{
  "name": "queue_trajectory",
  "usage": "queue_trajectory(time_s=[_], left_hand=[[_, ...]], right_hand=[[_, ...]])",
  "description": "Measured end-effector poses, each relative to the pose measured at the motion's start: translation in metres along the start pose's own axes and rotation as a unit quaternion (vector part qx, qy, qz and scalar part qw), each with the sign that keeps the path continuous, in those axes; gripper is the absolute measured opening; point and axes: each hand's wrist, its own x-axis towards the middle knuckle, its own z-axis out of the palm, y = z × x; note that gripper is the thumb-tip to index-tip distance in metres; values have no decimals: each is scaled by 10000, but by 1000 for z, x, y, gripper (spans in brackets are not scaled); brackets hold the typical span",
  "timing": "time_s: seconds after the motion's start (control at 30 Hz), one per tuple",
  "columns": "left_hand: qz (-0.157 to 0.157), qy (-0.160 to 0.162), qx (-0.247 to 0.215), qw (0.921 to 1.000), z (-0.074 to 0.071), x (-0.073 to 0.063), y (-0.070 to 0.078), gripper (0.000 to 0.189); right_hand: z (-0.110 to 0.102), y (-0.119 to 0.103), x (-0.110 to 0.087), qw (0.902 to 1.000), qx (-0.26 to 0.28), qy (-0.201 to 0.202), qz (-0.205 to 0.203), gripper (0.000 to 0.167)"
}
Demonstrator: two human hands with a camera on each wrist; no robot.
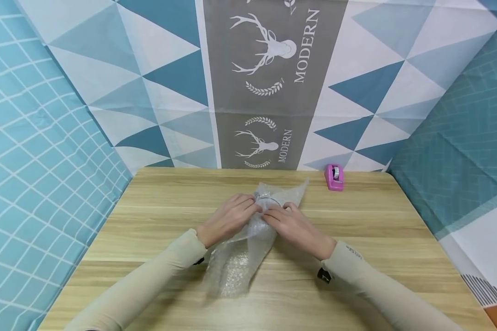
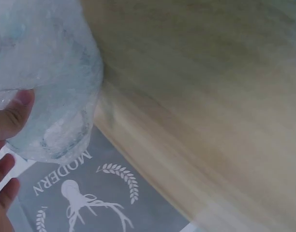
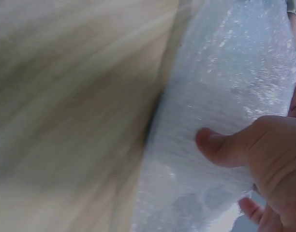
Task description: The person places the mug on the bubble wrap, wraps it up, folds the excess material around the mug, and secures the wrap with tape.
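Note:
A sheet of clear bubble wrap (image 1: pixel 235 269) is bunched around something with a curved rim (image 1: pixel 269 198), mostly hidden under the layers, at the middle of the table. My left hand (image 1: pixel 229 218) holds its upper left side. In the left wrist view the left thumb (image 2: pixel 22 104) presses on the wrap while other fingers lie at its far side. From the right, my right hand (image 1: pixel 296 230) grips the wrap close to the left fingertips. The right wrist view has the right thumb (image 3: pixel 218 145) flat on the wrap (image 3: pixel 201 106), fingers behind it.
A pink tape dispenser (image 1: pixel 334 177) stands near the back edge of the wood-grain table (image 1: pixel 368 216), right of the wrap. Behind the table hangs a patterned cloth (image 1: pixel 269 101) with deer heads. Blue checked cloth (image 1: pixel 37 138) borders the left side, teal cloth (image 1: pixel 451 151) the right.

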Motion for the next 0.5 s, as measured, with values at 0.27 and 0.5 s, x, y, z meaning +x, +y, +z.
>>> queue_trajectory(time_s=[0.27,0.5], left_hand=[[386,-678,640,9949,-2,7,-2,28],[692,-796,257,9941,3,6,-6,25]], right_hand=[[-4,2,13,9986,-95,-512,65,32],[-3,7,11,9980,313,-529,120,31]])
